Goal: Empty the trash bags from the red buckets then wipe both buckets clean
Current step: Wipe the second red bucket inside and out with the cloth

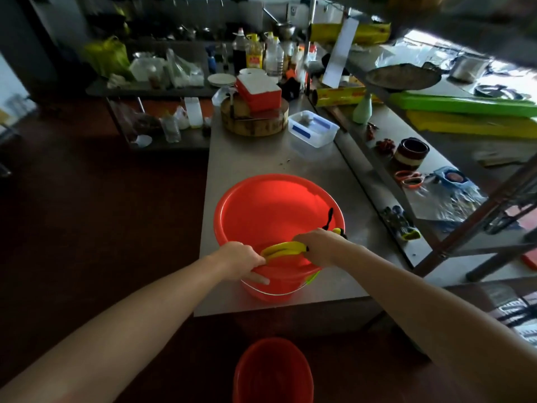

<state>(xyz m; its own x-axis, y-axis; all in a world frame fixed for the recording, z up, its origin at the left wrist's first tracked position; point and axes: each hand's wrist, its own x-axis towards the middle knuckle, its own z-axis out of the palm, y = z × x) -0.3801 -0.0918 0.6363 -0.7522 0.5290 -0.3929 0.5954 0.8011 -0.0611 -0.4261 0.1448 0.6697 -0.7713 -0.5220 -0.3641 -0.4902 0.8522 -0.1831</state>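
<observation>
I see the left hand (245,258) gripping the red bucket (261,210) by its near rim, right hand (315,245) clutching a yellow cloth (283,248) just inside.

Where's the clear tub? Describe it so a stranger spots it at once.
Start at the steel table holding the big red bucket. At its far end, right of the round wooden chopping block, sits a rectangular plastic tub; its see-through walls and blue strips set it apart.

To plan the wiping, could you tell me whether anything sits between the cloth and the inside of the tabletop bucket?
Nothing visible does: the right hand holds the yellow cloth at the near rim of the round red plastic bucket, whose inside shows bare.
</observation>
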